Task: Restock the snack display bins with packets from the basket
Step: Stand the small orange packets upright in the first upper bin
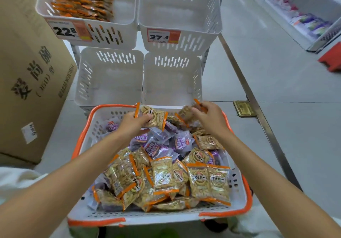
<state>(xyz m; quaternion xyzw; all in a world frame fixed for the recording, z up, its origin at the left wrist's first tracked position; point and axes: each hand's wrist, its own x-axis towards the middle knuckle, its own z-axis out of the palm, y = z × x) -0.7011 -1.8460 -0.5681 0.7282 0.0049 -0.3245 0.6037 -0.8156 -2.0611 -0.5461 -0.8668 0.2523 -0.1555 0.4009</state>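
Observation:
A white basket with an orange rim (247,199) sits in front of me, full of orange-edged snack packets (199,180) and purple packets (156,147). My left hand (132,121) grips an orange-edged packet (153,116) above the basket's far end. My right hand (208,115) holds another orange-edged packet (188,113), blurred, just right of it. Ahead stand white display bins: the upper left bin (118,36) holds orange packets, the upper right bin (199,38) and both lower bins (110,79) (173,79) show bare bottoms.
A large cardboard box (31,71) stands at the left. A metal rail (258,112) runs diagonally along the floor at the right. A shelf of goods (306,21) lines the far right, with a red object (332,58) on the floor near it.

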